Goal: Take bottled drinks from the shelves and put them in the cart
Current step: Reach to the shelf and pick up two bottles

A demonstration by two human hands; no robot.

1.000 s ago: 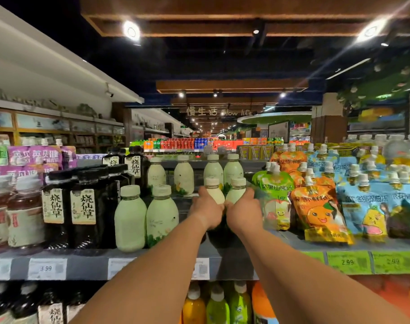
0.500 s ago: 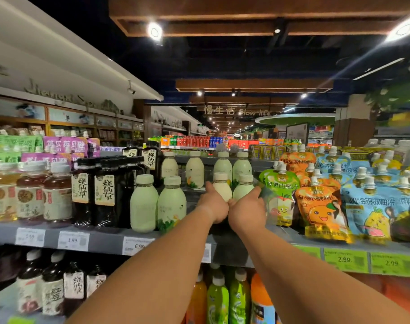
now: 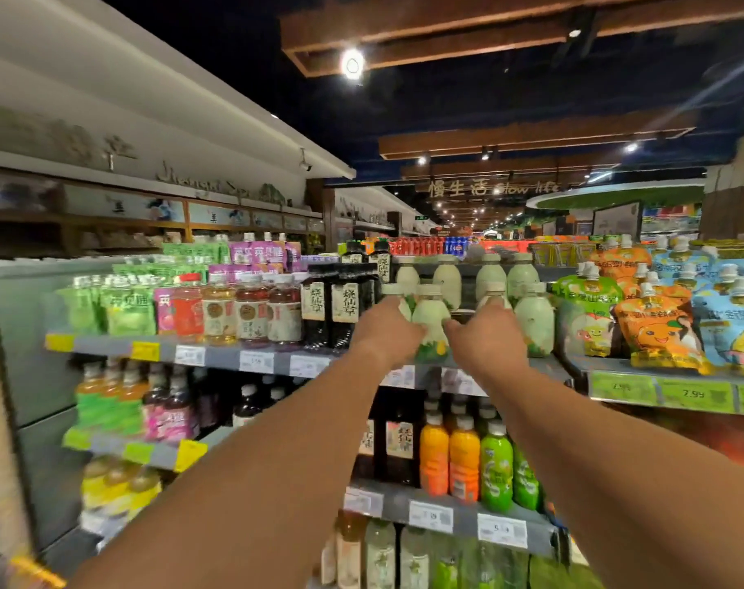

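both hands at the grey shelf (image 3: pixel 277 362) front edge: left hand (image 3: pixel 385 335) and right hand (image 3: pixel 489 337) each grasping a pale green plastic bottle (image 3: pixel 432 320); grips unclear, cart unseen, nothing yet loaded.

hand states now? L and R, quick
Left hand: closed on a pale green bottle on the top shelf.
Right hand: closed on another pale green bottle, mostly hidden behind it.

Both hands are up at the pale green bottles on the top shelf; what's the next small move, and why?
Probably lift the two bottles clear of the shelf. The left hand and right hand each appear closed on a pale green bottle there, with no cart in view yet.
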